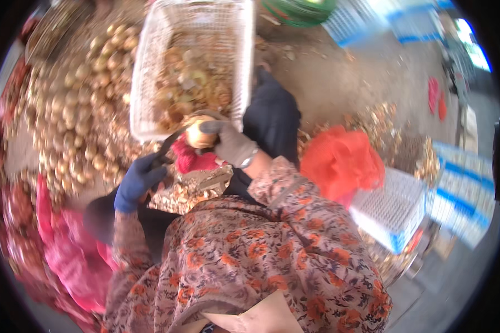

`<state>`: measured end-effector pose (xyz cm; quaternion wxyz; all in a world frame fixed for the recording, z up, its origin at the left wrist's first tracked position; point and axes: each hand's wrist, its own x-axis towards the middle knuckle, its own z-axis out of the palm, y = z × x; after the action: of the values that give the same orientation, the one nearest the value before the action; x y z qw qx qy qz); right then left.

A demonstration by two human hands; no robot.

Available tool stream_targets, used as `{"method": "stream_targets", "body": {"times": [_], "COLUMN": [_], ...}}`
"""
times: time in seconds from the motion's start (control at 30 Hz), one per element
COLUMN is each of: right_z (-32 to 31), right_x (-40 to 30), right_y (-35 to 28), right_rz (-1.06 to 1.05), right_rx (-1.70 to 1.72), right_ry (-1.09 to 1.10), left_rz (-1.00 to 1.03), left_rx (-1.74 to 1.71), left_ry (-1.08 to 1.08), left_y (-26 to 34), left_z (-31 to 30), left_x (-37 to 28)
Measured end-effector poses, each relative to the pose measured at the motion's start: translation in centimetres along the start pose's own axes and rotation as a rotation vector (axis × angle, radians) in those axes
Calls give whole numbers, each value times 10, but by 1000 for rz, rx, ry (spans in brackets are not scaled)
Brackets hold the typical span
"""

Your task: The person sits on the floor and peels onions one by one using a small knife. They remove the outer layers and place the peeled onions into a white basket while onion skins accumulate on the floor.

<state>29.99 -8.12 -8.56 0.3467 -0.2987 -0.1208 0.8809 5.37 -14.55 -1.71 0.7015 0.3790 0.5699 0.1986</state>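
My left hand [138, 180], in a blue glove, is closed around the handle of a dark-bladed knife [170, 143]. The blade points up and right, its end beside a yellow onion [201, 132]. My right hand [234, 143], in a grey glove with a band at the wrist, grips that onion from the right. Just beyond both hands stands a white plastic crate [136, 100] holding onion skins and what look like onions, blurred. Red knitted or mesh material [193, 158] lies directly below the onion. Loose onion skins [183, 197] are scattered near my lap.
A broad heap of onions [73, 112] covers the floor at left, bordered by filled red mesh bags [16, 208] and pink sacking [73, 258]. At right, an orange-red mesh bag [341, 160] rests against an upturned white crate [389, 202]. Blue-and-white crates [462, 187] stand farther right.
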Motion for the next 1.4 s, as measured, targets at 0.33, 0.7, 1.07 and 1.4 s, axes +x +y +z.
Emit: {"method": "stream_targets", "body": {"times": [0.33, 0.7, 1.07, 1.4], "right_z": [33, 18, -266, -352], "right_x": [-20, -131, -277, -303], "right_y": [18, -34, -80, 1], "right_rz": [-385, -494, 160, 637], "right_rx": [-637, -360, -1697, -1147], "right_ry": [31, 135, 1556, 1458], "left_rz": [389, 211, 806, 721], "left_rx": [-446, -1023, 156, -95], "left_ry": [329, -65, 367, 442], "left_y": [-29, -42, -127, -29], "left_z": [75, 88, -85, -61], "left_x": [41, 33, 113, 90]}}
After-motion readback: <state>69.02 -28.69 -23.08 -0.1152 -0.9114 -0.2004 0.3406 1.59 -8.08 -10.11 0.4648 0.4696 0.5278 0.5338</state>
